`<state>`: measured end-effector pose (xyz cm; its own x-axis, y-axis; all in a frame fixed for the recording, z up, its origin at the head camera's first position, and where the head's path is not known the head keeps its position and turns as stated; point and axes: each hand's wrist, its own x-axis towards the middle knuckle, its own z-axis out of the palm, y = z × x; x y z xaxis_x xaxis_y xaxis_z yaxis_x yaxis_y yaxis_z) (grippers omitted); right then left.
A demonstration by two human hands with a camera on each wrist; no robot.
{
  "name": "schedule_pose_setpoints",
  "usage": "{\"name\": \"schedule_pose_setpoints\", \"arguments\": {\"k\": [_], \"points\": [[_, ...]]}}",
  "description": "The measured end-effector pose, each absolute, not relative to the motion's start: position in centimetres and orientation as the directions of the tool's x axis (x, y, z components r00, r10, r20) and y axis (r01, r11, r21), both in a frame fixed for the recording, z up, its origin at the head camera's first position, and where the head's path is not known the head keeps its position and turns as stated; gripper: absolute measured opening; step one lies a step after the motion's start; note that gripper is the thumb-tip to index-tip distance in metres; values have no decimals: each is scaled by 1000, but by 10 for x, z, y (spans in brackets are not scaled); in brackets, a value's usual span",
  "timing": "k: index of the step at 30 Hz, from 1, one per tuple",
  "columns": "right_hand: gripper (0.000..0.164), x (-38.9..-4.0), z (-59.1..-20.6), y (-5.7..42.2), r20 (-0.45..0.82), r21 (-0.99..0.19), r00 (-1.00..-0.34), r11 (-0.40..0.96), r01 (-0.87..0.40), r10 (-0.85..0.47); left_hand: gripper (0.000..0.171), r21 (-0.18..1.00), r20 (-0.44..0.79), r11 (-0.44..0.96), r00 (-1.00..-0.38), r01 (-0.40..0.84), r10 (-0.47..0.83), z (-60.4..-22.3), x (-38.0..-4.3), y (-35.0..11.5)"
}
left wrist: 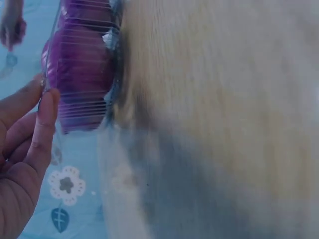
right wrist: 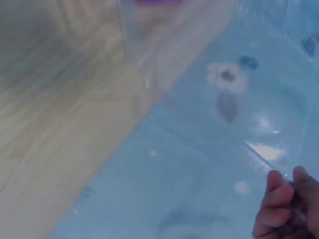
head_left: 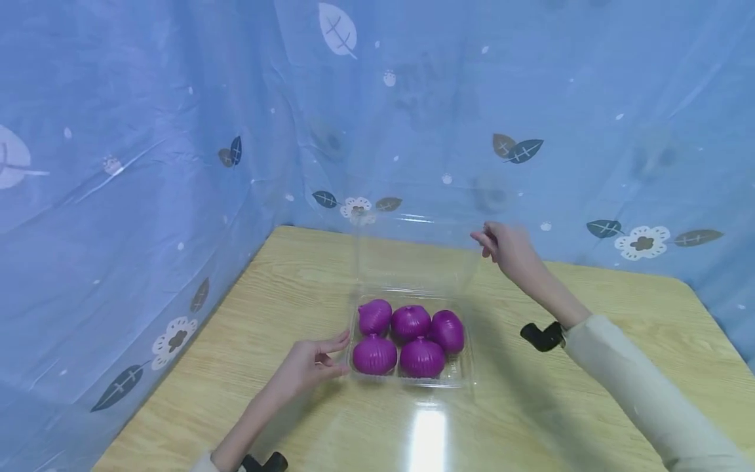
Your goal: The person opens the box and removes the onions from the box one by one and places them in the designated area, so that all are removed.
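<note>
Five purple onions (head_left: pixel 411 322) sit in a clear plastic container (head_left: pixel 462 379) at the middle of a wood-grain tabletop (head_left: pixel 295 275), three in the far row and two in the near row. The left hand (head_left: pixel 303 367) pinches the container's left rim between thumb and fingers. The right hand (head_left: pixel 508 246) pinches the right edge of the raised see-through lid (head_left: pixel 413 262), which appears hinged along the far side, though its outline is faint. Blue leaf-patterned sheeting (head_left: pixel 413 98) hangs on the left and far sides.
</note>
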<state>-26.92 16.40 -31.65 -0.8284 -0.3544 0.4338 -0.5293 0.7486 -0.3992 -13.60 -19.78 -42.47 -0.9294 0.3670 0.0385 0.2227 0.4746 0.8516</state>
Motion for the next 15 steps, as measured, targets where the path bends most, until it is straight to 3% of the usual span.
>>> {"name": "schedule_pose_setpoints", "arguments": {"k": [6,11,15], "points": [[38,-312,-333,168,366,-439,-863,753,-491,-349,52,864,55,446,-923,235,380,-420,-117,-201],[40,-331,-361,177,119,-585,-939,742,-328,-321,52,879,23,429,-915,210,402,-419,-105,-203],[37,-339,-386,182,-57,-652,-952,734,-192,-300,52,875,16,434,-909,215,417,-421,-99,-201]]}}
